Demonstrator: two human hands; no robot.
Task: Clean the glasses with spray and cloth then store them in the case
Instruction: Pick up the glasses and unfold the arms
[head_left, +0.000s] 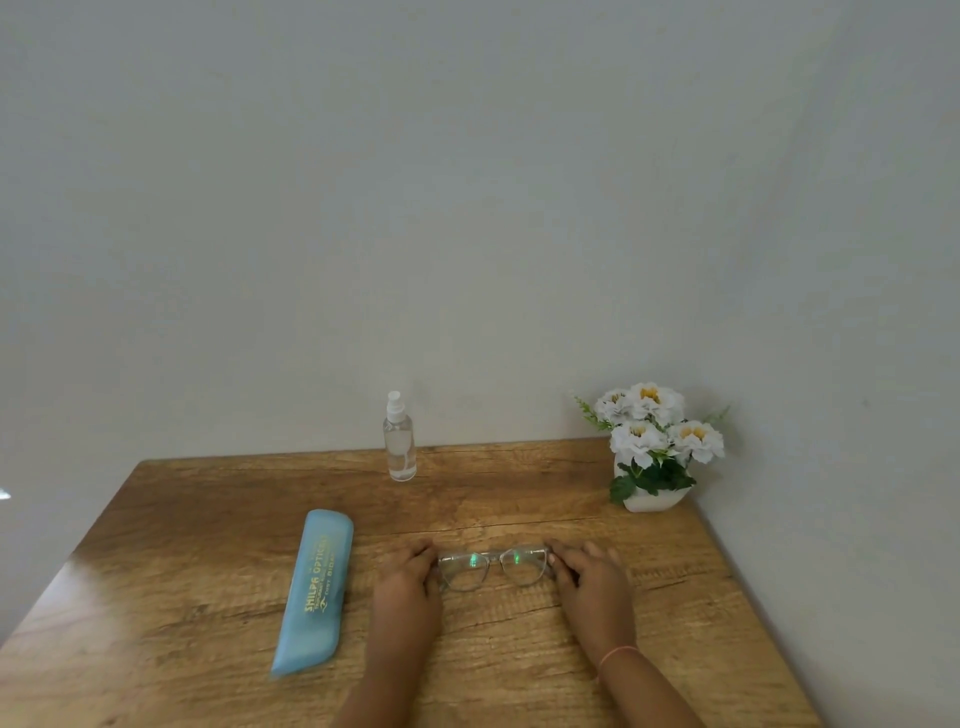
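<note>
Wood-grained bench (519, 670) is seen across the lower half of the view, and everything is placed here by the glasses (492, 567), which are found near its middle. Nearest the camera, two bare forearms are stretched up toward the glasses, and a thin pink band (616, 652) is worn on the right wrist. The left hand (410, 574) is set at the left end of the glasses and the right hand (592, 571) at the right end. Both ends of the frame are gripped: the left fingers (422, 552) are curled round the left end, and the right fingers (560, 552) round the right end. Green glints are shown on both lenses. Whether the frame touches the wood cannot be told. Left of the glasses, just past the left hand, a long blue case (314, 592) with gold lettering is laid closed and slanted. Behind the glasses and slightly left, a clear spray bottle (400, 447) with a white pump is stood upright near the far edge. Behind the glasses to the right, white flowers (655, 421) in a white pot (657, 500) are set at the far corner. Beyond everything, a plain pale wall (467, 208) is seen.
</note>
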